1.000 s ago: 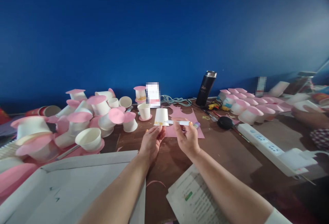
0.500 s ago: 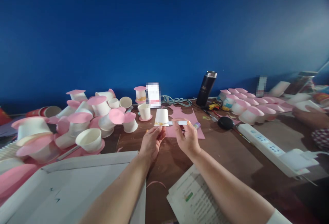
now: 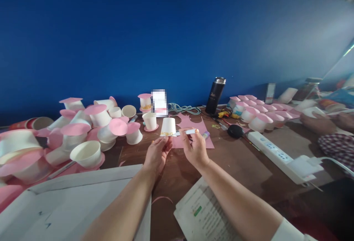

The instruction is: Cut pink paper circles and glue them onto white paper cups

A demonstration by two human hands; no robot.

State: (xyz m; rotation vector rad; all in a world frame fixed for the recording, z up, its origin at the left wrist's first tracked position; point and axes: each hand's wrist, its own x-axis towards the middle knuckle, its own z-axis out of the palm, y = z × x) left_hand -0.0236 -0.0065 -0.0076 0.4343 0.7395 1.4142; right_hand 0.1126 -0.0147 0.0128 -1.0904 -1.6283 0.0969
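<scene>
My left hand (image 3: 158, 153) grips a white paper cup (image 3: 168, 126) by its rim; the cup is upside down and carries orange-yellow marks along the lower edge. In my right hand (image 3: 195, 147) a white marker pen (image 3: 189, 132) with an orange end lies nearly level, its tip at the cup's side near the rim. Beneath and behind the hands lies a cut-out sheet of pink paper (image 3: 208, 142). Just left of the held cup, an upright paper cup (image 3: 150, 121) stands on a pink disc. Behind it is a cup with orange marks and a pink disc on top (image 3: 145, 101).
Many cups with pink discs (image 3: 76, 129) crowd the left side. To the right are a black flask (image 3: 215, 95), a black mouse (image 3: 235, 131), a power strip (image 3: 268, 154) and rows of pink-topped cups (image 3: 258, 122). A white box (image 3: 91, 204) and papers (image 3: 204, 211) lie in front. Another person's hand (image 3: 313, 123) holds a cup at far right.
The view has shifted slightly, so most things appear farther left. Both hands keep their holds, with the pen still at the cup's lower edge. More of the other person's sleeve shows.
</scene>
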